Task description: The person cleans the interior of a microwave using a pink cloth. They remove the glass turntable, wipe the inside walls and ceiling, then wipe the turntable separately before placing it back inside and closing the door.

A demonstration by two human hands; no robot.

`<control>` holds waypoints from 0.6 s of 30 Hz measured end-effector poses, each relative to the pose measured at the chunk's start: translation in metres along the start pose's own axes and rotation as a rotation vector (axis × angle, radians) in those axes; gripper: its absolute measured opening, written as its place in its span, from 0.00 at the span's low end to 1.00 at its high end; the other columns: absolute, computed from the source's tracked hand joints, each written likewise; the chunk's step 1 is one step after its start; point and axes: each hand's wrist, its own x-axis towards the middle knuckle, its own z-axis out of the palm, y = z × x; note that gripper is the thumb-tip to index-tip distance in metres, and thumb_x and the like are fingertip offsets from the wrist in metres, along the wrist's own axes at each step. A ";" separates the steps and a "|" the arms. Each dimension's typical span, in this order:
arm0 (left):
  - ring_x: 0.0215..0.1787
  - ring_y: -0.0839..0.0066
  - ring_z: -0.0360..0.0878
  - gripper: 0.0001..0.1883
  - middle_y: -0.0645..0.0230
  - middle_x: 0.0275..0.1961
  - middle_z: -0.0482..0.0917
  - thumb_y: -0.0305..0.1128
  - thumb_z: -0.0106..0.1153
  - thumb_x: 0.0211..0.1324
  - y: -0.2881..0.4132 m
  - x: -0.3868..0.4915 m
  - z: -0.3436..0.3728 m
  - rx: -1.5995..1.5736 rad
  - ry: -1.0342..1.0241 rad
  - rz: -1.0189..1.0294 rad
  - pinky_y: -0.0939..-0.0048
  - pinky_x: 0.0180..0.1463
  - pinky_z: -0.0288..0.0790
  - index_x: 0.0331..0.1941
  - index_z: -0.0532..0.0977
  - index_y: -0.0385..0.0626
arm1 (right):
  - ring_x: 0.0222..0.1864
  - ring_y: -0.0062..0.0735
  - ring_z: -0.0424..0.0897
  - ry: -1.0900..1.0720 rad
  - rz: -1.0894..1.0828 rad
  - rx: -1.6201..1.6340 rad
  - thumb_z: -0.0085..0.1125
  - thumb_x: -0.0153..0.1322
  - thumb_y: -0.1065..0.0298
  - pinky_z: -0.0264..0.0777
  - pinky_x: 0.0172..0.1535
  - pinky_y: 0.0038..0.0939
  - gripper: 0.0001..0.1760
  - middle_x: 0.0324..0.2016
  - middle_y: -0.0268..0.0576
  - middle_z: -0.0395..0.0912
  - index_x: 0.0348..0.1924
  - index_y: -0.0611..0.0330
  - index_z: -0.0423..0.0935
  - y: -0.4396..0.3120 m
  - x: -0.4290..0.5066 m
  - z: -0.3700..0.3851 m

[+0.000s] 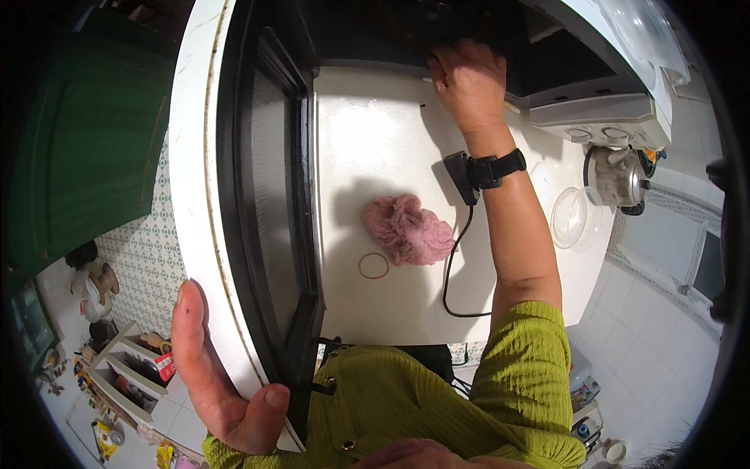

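My left hand (220, 387) grips the near edge of an open white door (196, 146) with a black inner frame and a mesh window, which looks like a microwave door. My right hand (469, 79) reaches to the bottom front edge of the dark microwave oven (375, 29); its fingertips are lost in shadow, so whether it holds anything is unclear. A black strap with a small device (483, 173) circles the right wrist, and a cable hangs from it. Below that hand, a crumpled pink cloth (410, 228) lies on the white tabletop (375, 316), with a rubber band (374, 266) beside it.
Right of the cavity is a control panel with two knobs (615, 133). A clear domed cover (644, 35) sits on top of the appliance. Clear round plastic containers (569, 218) and a metal kettle (615, 176) stand to the right. A green door (88, 135) is at left.
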 end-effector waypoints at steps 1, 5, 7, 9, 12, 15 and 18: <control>0.78 0.52 0.55 0.51 0.40 0.77 0.50 0.28 0.57 0.50 0.000 0.000 0.000 -0.075 -0.015 -0.018 0.56 0.79 0.50 0.76 0.42 0.32 | 0.44 0.40 0.78 0.023 -0.018 -0.004 0.67 0.65 0.60 0.70 0.48 0.41 0.12 0.37 0.36 0.79 0.42 0.44 0.87 -0.002 0.001 0.000; 0.78 0.51 0.55 0.51 0.39 0.77 0.50 0.28 0.57 0.50 0.001 -0.002 -0.001 -0.046 0.020 -0.044 0.55 0.79 0.51 0.76 0.42 0.32 | 0.45 0.40 0.77 0.012 -0.015 0.016 0.67 0.65 0.61 0.71 0.48 0.41 0.13 0.37 0.37 0.79 0.43 0.43 0.86 -0.011 0.004 0.002; 0.78 0.51 0.55 0.51 0.39 0.77 0.50 0.28 0.57 0.50 0.000 0.000 -0.005 -0.042 -0.048 -0.018 0.55 0.79 0.51 0.76 0.43 0.32 | 0.46 0.41 0.77 -0.036 -0.017 -0.006 0.67 0.64 0.61 0.71 0.47 0.42 0.14 0.37 0.38 0.79 0.43 0.43 0.86 -0.019 0.005 0.004; 0.78 0.51 0.55 0.51 0.40 0.77 0.50 0.28 0.57 0.50 -0.002 0.000 -0.004 -0.014 -0.026 -0.004 0.54 0.79 0.51 0.76 0.43 0.32 | 0.46 0.42 0.77 0.005 -0.036 0.046 0.67 0.63 0.62 0.71 0.48 0.42 0.16 0.38 0.38 0.79 0.45 0.42 0.86 -0.030 0.009 0.008; 0.78 0.51 0.55 0.51 0.40 0.78 0.49 0.28 0.57 0.50 -0.003 0.000 0.001 -0.104 0.022 -0.014 0.54 0.79 0.51 0.76 0.43 0.32 | 0.46 0.42 0.77 0.016 -0.050 0.118 0.67 0.63 0.63 0.72 0.49 0.42 0.18 0.39 0.39 0.79 0.47 0.42 0.85 -0.048 0.014 0.013; 0.78 0.51 0.54 0.51 0.40 0.78 0.49 0.28 0.58 0.49 0.000 -0.002 0.007 -0.167 0.073 -0.056 0.54 0.79 0.49 0.76 0.43 0.32 | 0.46 0.43 0.78 -0.015 -0.060 0.180 0.65 0.64 0.63 0.72 0.52 0.43 0.20 0.41 0.39 0.80 0.50 0.44 0.84 -0.057 0.016 0.017; 0.79 0.52 0.53 0.51 0.41 0.78 0.49 0.28 0.58 0.49 0.003 -0.004 0.009 -0.200 0.116 -0.095 0.54 0.80 0.47 0.76 0.44 0.32 | 0.46 0.43 0.78 0.049 -0.061 0.303 0.63 0.66 0.61 0.72 0.52 0.43 0.19 0.44 0.38 0.81 0.51 0.45 0.84 -0.058 0.016 0.018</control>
